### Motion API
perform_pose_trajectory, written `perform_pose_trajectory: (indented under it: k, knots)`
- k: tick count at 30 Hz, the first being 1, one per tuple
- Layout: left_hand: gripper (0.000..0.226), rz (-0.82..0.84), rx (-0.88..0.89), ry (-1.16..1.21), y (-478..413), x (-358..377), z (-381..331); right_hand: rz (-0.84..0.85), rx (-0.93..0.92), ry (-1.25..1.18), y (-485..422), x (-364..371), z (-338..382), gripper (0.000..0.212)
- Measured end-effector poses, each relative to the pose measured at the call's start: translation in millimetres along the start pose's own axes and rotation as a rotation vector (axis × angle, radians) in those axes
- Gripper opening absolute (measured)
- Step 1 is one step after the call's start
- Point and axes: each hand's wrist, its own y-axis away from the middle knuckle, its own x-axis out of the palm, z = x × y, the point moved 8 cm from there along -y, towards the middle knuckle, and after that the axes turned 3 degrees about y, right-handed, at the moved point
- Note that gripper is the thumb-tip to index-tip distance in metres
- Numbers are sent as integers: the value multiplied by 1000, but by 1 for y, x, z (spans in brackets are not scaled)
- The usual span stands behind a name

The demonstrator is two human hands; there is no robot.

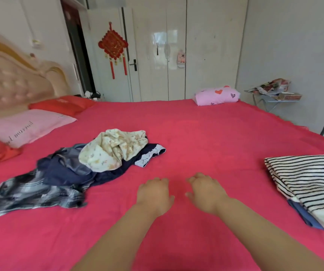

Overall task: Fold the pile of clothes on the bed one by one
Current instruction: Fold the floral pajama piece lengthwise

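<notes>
My left hand [154, 194] and right hand [206, 192] hang empty, loosely curled, fingertips hidden; striped top [309, 182] cropped at bed [196, 130] right edge.

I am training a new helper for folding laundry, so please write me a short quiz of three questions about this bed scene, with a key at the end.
1. True or false: the left hand and the right hand each grip a garment.
2. Which item lies on top of the unfolded pile? A: a green jacket. B: a cream floral garment. C: a yellow towel.
3. On which side of the person does the folded striped top lie?

Key: 1 false, both hands hold nothing. 2 B. 3 the right side.
</notes>
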Motion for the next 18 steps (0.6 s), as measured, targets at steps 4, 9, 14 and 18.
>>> perform_pose_trajectory:
  k: [4,9,14,18]
  knots:
    - [51,-4,-102,14,21,-12,68,14,-95,7,-14,3,68,45]
    - [51,12,-193,38,35,-11,134,47,-184,29,-37,16,129,46]
    - [48,45,-279,46,30,-1,188,70,-239,67,-66,33,159,44]
    - [49,21,-306,72,2,2,218,69,-276,66,-96,44,167,43]
